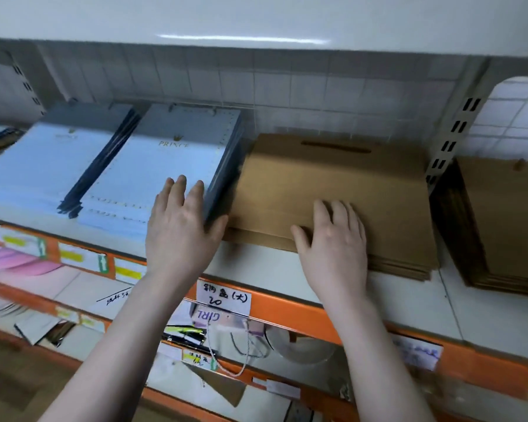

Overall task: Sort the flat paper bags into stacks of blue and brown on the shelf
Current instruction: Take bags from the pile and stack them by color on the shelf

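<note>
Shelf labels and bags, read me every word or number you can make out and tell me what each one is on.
"PRINCE": gold print on the top blue bag.
"GIRL": seen upside down on a pink bag on the lower shelf.
"20": handwritten on the white paper label on the orange shelf edge; the characters above it are unclear.
The other blue stack's print and the remaining labels: too blurred.

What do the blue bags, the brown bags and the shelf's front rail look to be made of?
Blue bags: smooth coated paper, apparently, with a faint sheen and gold "PRINCE" print. Brown bags: matte kraft paper, uncoated and dull, with a cut-out handle slot. Front rail: probably painted metal, glossy orange; a slotted pale upright suggests steel racking. The left hand rests on the blue stack, the right hand on the brown.
</note>
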`<state>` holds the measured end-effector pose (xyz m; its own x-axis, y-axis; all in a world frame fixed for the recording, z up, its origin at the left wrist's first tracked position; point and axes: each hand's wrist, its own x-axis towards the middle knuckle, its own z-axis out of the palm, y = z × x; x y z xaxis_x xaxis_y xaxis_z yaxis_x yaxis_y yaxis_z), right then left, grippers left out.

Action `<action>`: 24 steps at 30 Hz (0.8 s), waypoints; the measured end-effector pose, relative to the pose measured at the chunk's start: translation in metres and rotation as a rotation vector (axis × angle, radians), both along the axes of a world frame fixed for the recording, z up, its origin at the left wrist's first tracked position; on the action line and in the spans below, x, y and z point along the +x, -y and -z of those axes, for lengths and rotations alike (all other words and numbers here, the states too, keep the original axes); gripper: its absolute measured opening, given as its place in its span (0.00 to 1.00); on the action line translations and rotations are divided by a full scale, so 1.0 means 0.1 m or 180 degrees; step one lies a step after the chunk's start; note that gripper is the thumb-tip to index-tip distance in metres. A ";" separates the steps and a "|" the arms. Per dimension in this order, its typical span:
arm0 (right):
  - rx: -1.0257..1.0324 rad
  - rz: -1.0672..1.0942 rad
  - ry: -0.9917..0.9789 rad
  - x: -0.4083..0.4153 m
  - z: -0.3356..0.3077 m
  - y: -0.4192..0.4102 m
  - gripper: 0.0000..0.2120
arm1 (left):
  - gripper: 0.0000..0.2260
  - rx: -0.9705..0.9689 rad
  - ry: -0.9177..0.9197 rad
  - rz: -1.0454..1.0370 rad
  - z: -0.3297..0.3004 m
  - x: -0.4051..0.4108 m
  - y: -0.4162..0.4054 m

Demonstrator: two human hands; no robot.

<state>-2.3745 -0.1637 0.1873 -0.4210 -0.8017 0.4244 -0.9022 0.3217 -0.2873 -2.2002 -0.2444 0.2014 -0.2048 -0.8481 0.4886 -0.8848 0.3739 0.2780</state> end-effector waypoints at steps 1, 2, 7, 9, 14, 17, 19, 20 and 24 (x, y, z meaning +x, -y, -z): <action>-0.0086 -0.0037 -0.0011 0.11 0.00 0.02 0.23 | 0.28 -0.0035 -0.0016 -0.0034 0.00 0.11 0.00; -0.0140 -0.0076 -0.0027 0.23 0.00 0.03 0.23 | 0.27 -0.0073 -0.0038 -0.0072 0.00 0.23 -0.01; -0.0283 -0.0323 -0.0064 0.95 -0.04 0.15 0.23 | 0.27 -0.0121 -0.0181 -0.0262 0.03 0.94 0.03; -0.0255 -0.0466 -0.0032 1.33 -0.04 0.22 0.24 | 0.26 -0.0186 -0.0204 -0.0315 0.06 1.34 0.05; -0.0173 -0.0705 -0.0022 2.47 0.02 0.48 0.26 | 0.27 -0.0106 -0.0336 -0.0639 0.13 2.60 0.14; 0.0107 -0.1033 0.0034 3.17 0.03 0.68 0.26 | 0.26 0.0015 -0.0270 -0.0944 0.17 3.34 0.16; 0.0037 -0.1137 -0.0013 3.56 0.02 0.83 0.26 | 0.25 0.0130 -0.0274 -0.1113 0.18 3.77 0.21; 0.0020 -0.1172 -0.0042 3.75 0.01 0.91 0.25 | 0.24 0.0172 -0.0271 -0.1180 0.19 3.96 0.23; -0.0002 -0.1343 -0.0123 4.39 0.01 1.24 0.24 | 0.27 0.0264 -0.0265 -0.1480 0.25 4.61 0.33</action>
<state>-1.9360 -0.2874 0.1867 -0.0398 -0.9000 0.4341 -0.9649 -0.0783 -0.2508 -1.7394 -0.2772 0.1764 0.2425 -0.8774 0.4141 -0.9264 -0.0827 0.3674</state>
